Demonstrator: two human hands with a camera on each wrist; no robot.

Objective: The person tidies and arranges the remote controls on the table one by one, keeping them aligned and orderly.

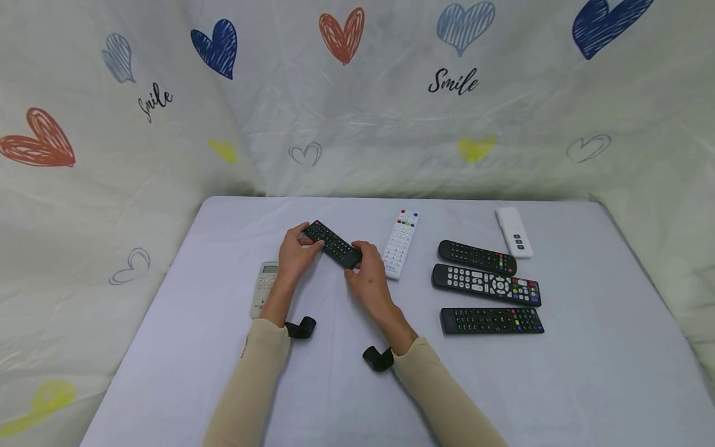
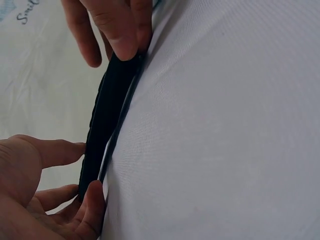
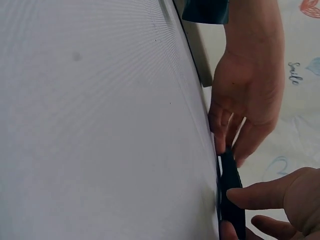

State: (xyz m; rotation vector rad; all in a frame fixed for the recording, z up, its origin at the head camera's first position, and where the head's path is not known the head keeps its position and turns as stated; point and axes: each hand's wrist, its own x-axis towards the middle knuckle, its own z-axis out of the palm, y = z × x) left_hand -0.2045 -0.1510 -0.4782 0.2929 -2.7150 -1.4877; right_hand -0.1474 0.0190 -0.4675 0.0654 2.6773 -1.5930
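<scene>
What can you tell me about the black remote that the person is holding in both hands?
The black remote is slim and long, plastic by its look, with rows of small buttons and a red one near its far-left corner. The end nearer the right hand looks plain. It lies slantwise, buttons toward the head camera, left of the white remote. The left hand grips the far end, the right hand the near one. Whether it touches the table is unclear.
</scene>
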